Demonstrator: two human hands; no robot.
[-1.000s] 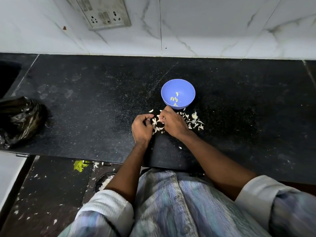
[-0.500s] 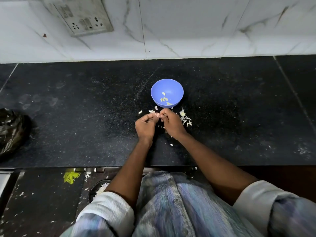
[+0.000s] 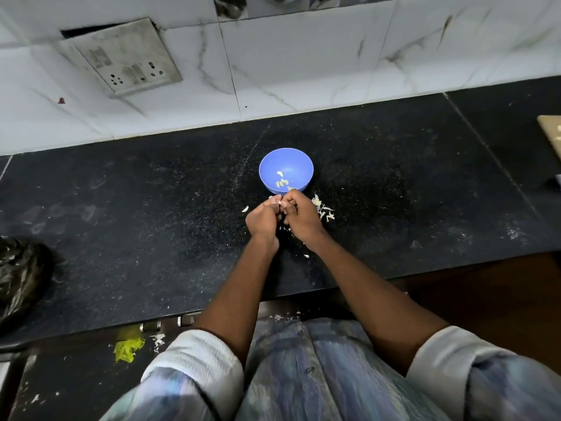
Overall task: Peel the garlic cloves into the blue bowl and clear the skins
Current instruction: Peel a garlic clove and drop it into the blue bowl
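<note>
Desk: your black speckled desk (image 3: 151,214) runs under a white marbled tile wall (image 3: 303,56) with a grimy socket plate (image 3: 121,56).
Writing: none you can read.
Bowl: blue bowl (image 3: 285,169) sits mid-desk, a few peeled cloves (image 3: 282,183) inside.
Hands: your left hand (image 3: 263,219) and right hand (image 3: 302,216) meet just before the bowl, fingers of each grip curled and pinching a garlic clove (image 3: 281,203).
Skins: skins (image 3: 324,211) lie right of your hands.
Edges: black bag (image 3: 21,278) at the left edge; open desk either side.
</note>
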